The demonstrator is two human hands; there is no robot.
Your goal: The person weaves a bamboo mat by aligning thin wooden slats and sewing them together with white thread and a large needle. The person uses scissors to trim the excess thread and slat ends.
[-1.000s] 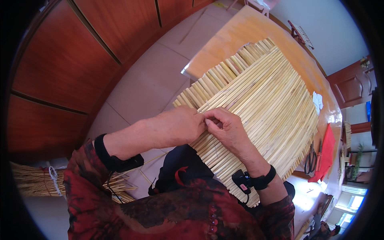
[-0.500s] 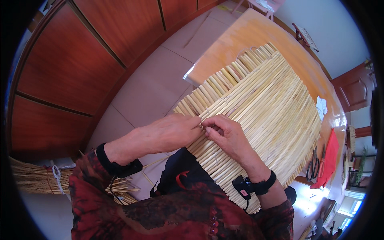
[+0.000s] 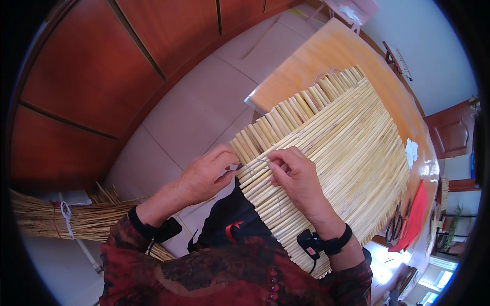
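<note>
A pale mat of reed stalks [image 3: 342, 153], with a band of short stalks along its far left edge, lies across the wooden table and over my lap, with thin thread ties near that edge. My left hand [image 3: 210, 171] is at the mat's left edge, fingers curved and thumb apart, the fingertips touching or very near the stalk ends. My right hand [image 3: 296, 178] is on the mat just right of it, thumb and forefinger pinched on a thin thread [image 3: 259, 158]; its other fingers are curled.
The wooden table [image 3: 286, 66] has scissors [image 3: 394, 227], red cloth [image 3: 411, 222] and white cloth [image 3: 411, 152] at the right. Red-brown cabinets [image 3: 87, 76] stand left over a tiled floor. A straw bundle [image 3: 81, 219] lies lower left. A pink chair [image 3: 352, 10] stands beyond.
My left hand has drawn away from the right one toward the mat's left edge and its fingers have spread somewhat. My right hand and the mat sit lower and slightly right in view.
</note>
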